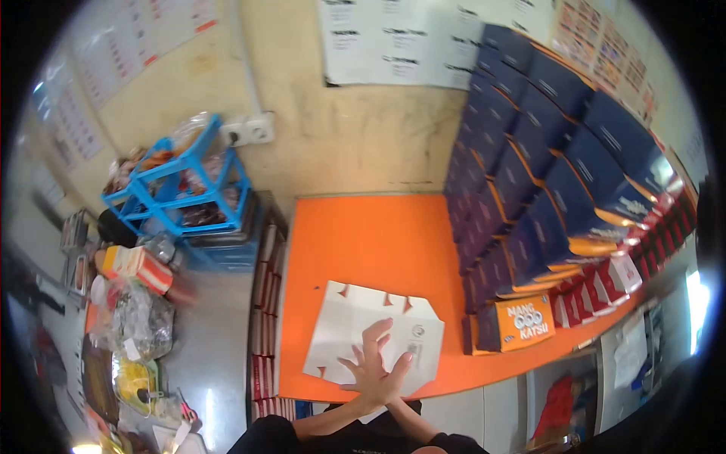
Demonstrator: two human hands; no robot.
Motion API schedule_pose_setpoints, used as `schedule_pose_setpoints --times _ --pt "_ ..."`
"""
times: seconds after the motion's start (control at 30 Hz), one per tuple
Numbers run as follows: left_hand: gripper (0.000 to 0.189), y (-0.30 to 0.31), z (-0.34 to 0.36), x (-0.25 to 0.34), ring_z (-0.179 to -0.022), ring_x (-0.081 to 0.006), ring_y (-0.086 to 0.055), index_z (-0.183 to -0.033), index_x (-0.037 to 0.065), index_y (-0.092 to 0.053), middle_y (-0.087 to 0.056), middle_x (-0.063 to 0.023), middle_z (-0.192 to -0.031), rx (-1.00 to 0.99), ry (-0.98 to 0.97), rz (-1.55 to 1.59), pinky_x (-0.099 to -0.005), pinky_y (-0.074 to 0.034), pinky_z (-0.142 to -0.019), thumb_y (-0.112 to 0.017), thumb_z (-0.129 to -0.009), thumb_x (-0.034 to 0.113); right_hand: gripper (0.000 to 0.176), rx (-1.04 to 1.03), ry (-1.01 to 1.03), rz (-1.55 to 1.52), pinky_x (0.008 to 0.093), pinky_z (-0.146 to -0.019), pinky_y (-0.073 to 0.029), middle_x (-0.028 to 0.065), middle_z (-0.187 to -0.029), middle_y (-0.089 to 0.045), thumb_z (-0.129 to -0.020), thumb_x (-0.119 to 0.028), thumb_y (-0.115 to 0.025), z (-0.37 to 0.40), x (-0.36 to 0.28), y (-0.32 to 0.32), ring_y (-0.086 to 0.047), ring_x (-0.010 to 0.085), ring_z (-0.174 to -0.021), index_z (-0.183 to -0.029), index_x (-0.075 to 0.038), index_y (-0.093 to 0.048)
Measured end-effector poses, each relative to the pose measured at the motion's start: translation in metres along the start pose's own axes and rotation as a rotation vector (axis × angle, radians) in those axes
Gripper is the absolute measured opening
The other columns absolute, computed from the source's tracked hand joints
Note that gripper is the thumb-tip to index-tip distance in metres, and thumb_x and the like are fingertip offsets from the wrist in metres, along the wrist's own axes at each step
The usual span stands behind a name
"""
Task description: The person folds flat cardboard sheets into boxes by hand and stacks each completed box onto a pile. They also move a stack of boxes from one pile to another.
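A flat white cardboard box blank with dark orange notches along its edges and a small printed mark lies on the orange table, near the front edge. Over its lower middle is my left hand, fingers spread and nothing visible in its grip. My forearms come together at the wrists. The right forearm reaches in from the right, but my right hand is mostly hidden behind or under the left one, so its fingers cannot be told apart.
Tall stacks of navy and orange boxes line the table's right side, with an orange printed box in front. To the left, a blue plastic rack and clear plastic bags stand on a grey counter.
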State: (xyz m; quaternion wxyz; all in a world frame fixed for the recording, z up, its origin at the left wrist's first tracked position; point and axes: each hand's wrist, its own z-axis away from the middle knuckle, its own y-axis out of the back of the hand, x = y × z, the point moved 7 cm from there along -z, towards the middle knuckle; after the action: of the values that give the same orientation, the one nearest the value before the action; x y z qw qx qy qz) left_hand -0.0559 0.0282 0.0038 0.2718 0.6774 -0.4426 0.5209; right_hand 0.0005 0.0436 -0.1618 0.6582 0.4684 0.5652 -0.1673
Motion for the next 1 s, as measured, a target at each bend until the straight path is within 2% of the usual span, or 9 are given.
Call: schedule_pose_setpoints --times 0.23,0.33,0.43,0.53,0.57,0.63,0.87,0.93,1.0 --pt "0.052 0.106 0.005 -0.012 -0.12 -0.0219 -0.037 -0.128 0.008 -0.029 -0.037 -0.0099 -0.126 0.093 0.188 0.087 -0.0397 -0.029 -0.099 -0.055 -0.083 0.01 0.016 -0.848 0.359 0.718 0.0454 -0.073 -0.046 0.0102 -0.094 -0.063 -0.078 -0.024 -0.057 -0.041 0.016 -0.079 -0.057 0.0271 -0.092 -0.085 -0.013 -0.067" --pt "0.055 0.104 -0.006 0.002 -0.125 -0.0279 -0.033 -0.128 0.006 -0.033 -0.035 -0.0149 -0.129 -0.154 0.18 0.119 -0.0448 -0.027 -0.102 -0.059 -0.081 0.011 0.013 -0.227 0.035 0.32 0.0391 -0.062 -0.047 0.0118 -0.076 -0.064 -0.079 -0.012 -0.054 -0.053 -0.021 -0.007 -0.06 0.0328 -0.066 -0.087 -0.008 -0.064" --pt "0.044 0.075 -0.011 0.091 -0.111 -0.0363 -0.048 -0.118 0.006 -0.049 -0.047 -0.0232 -0.119 -0.312 -0.486 -1.312 -0.0427 -0.04 -0.091 -0.058 -0.075 0.011 0.011 0.03 0.149 0.213 0.0358 -0.062 -0.047 0.0102 -0.078 -0.064 -0.076 -0.004 -0.056 -0.035 -0.133 0.052 -0.06 0.03 -0.069 -0.084 -0.006 -0.063" --pt "0.028 0.069 0.008 0.048 -0.083 -0.0326 -0.062 -0.105 0.01 -0.053 -0.062 -0.0164 -0.087 -0.921 0.202 -1.198 -0.043 -0.048 -0.073 -0.056 -0.08 0.019 0.01 -0.08 0.379 0.419 0.0326 -0.062 -0.047 0.0091 -0.083 -0.065 -0.074 -0.001 -0.058 -0.009 -0.215 0.078 -0.059 0.0254 -0.067 -0.082 -0.004 -0.063" --pt "0.018 0.071 0.01 0.055 -0.058 -0.0326 -0.061 -0.094 0.008 -0.054 -0.059 -0.0133 -0.061 -0.886 -0.103 -1.018 -0.0441 -0.046 -0.056 -0.049 -0.085 0.023 0.01 -0.071 0.369 0.425 0.0326 -0.062 -0.047 0.0091 -0.083 -0.065 -0.074 -0.001 -0.058 0.004 -0.225 0.089 -0.059 0.0254 -0.067 -0.082 -0.004 -0.063" --pt "0.02 0.086 0.005 0.083 -0.061 -0.0333 -0.06 -0.094 0.004 -0.054 -0.06 -0.0133 -0.063 -0.965 -0.069 -0.909 -0.0442 -0.045 -0.055 -0.047 -0.086 0.021 0.018 0.684 0.66 0.442 0.0286 -0.061 -0.045 0.0077 -0.089 -0.064 -0.075 -0.007 -0.06 0.046 -0.261 0.148 -0.056 0.0188 -0.067 -0.092 -0.004 -0.063" --pt "0.033 0.09 0.05 0.061 -0.066 -0.0211 -0.056 -0.113 0.0 -0.046 -0.055 -0.0128 -0.08 -1.344 0.603 -0.14 -0.0355 -0.047 -0.064 -0.043 -0.09 0.024 0.031 -0.349 0.182 -0.193 0.0229 -0.056 -0.04 0.0061 -0.088 -0.06 -0.077 -0.027 -0.067 0.037 -0.215 0.098 -0.05 0.0124 -0.065 -0.095 -0.002 -0.062" --pt "0.032 0.09 0.045 0.073 -0.065 -0.0105 -0.054 -0.117 0.0 -0.044 -0.056 -0.0091 -0.079 -1.162 0.122 0.126 -0.0231 -0.045 -0.061 -0.046 -0.092 0.021 0.025 -0.171 0.242 0.006 0.0235 -0.055 -0.04 0.0048 -0.086 -0.058 -0.075 -0.023 -0.068 0.034 -0.249 0.114 -0.051 0.0133 -0.068 -0.089 -0.002 -0.062" --pt "0.028 0.085 0.029 0.097 -0.071 -0.0064 -0.05 -0.111 -0.001 -0.048 -0.055 -0.0059 -0.079 -1.166 0.35 0.039 -0.0212 -0.042 -0.063 -0.049 -0.092 0.019 0.02 0.008 0.296 0.202 0.0242 -0.055 -0.041 0.0036 -0.084 -0.057 -0.072 -0.018 -0.068 0.026 -0.274 0.119 -0.052 0.0142 -0.07 -0.083 -0.003 -0.063"
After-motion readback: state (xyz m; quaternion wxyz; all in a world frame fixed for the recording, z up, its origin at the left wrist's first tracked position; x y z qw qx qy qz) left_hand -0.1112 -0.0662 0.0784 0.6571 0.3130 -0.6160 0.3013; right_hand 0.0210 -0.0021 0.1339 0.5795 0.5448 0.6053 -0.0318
